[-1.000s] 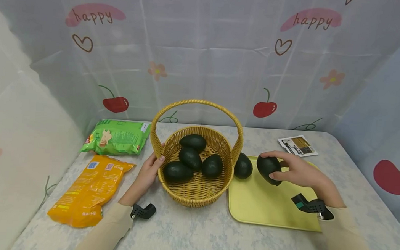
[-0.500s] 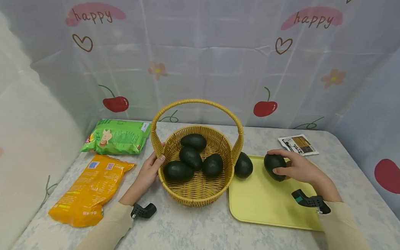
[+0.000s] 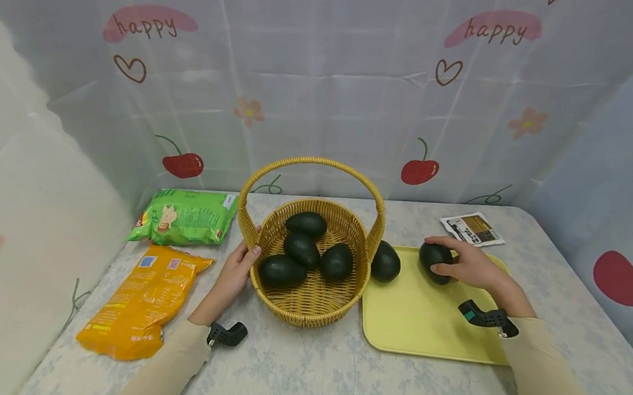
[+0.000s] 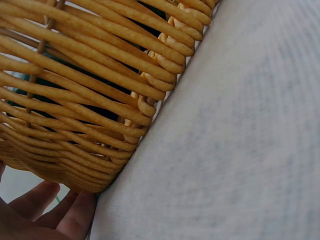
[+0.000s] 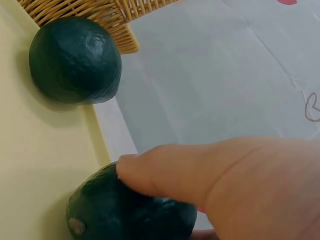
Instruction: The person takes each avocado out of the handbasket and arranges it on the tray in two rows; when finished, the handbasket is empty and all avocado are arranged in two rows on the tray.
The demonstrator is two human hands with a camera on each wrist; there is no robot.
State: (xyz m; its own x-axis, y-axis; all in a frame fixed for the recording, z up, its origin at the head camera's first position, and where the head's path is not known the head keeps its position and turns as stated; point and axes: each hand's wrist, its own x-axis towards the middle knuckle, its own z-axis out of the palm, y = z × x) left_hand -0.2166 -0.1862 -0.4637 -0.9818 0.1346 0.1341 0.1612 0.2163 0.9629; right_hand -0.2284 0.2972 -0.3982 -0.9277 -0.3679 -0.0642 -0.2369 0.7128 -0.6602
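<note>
Four avocados [image 3: 301,250] in the basket [image 3: 306,315] — bags [image 3: 144,302] to its left, tray [image 3: 423,319] right

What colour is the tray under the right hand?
Plain pale yellow; the tray shows best in the head view.

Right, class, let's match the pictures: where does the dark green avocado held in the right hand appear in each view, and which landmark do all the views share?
Head: right of centre, a little below mid-height, the avocado in the right hand, above the yellow tray.
Left wrist: not in it.
Right wrist: at the bottom edge, left of centre, partly covered by the right hand.
Shared landmark: the woven basket, central in head, upper left in left wrist, top edge in right wrist.
</note>
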